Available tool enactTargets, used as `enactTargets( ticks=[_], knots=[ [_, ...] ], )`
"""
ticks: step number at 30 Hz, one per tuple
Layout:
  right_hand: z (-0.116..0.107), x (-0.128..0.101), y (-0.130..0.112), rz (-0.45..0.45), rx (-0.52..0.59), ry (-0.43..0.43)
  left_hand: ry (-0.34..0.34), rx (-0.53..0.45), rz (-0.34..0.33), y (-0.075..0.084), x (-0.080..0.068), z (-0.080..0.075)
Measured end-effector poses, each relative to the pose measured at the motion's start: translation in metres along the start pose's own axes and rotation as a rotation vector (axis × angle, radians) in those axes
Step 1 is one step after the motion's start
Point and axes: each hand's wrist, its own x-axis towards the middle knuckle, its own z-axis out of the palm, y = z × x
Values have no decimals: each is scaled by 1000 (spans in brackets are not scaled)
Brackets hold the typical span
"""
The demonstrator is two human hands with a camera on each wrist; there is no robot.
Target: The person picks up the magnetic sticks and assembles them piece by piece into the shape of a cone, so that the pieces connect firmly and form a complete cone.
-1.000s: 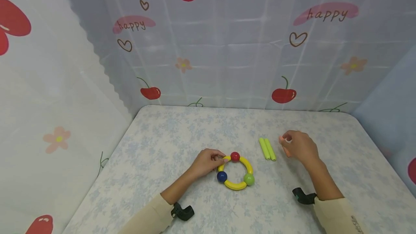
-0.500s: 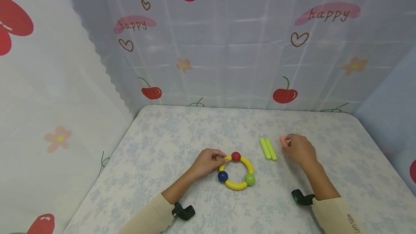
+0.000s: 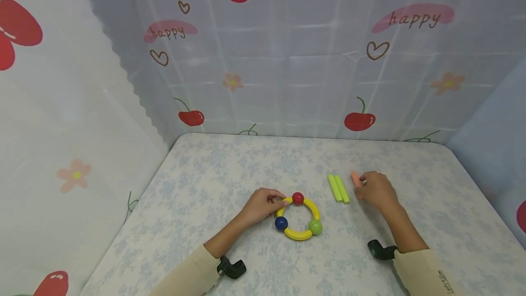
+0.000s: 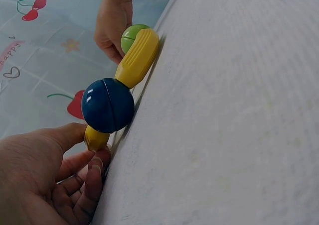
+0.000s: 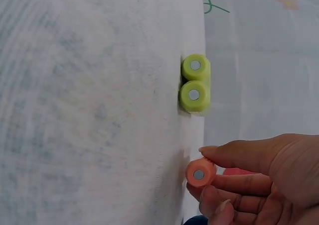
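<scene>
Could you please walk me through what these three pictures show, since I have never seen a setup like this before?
No machine here: a person works with two bare hands, wearing one camera on the head and one on each wrist. The head view looks down on a flowery table. The left hand holds a ring toy of yellow curved pieces joined by red, blue and green balls; the left wrist view shows it close, side-on. The right hand pinches an orange stick; the right wrist view looks along its round end. Two green sticks lie side by side between the ring and that hand.

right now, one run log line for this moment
left hand: holds yellow ring with coloured balls | right hand: pinches orange stick | two green sticks: beside
</scene>
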Motion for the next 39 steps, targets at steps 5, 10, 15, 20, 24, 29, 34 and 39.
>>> enactTargets(
  ticks=[5,10,15,20,24,29,34,39],
  knots=[
    [-2,0,-1,-74,55,51,-4,-10,-5,1,-1,-1],
    [-4,-2,-5,-177,132,94,0,-8,-15,1,0,-1],
    [-3,-5,-14,-245,238,80,-3,-5,-24,1,0,-1],
    [2,-9,-25,-264,334,39,-5,-6,-26,0,-1,-1],
    [7,-14,-32,-301,359,53,-8,-11,-24,0,0,-1],
    [15,-18,-41,-360,362,83,-6,-14,-22,1,-1,-1],
    [25,-22,-50,-419,386,99,-5,-10,-25,1,-1,-1],
    [34,-27,-61,-472,414,112,-8,-11,-12,0,0,-1]
  ],
)
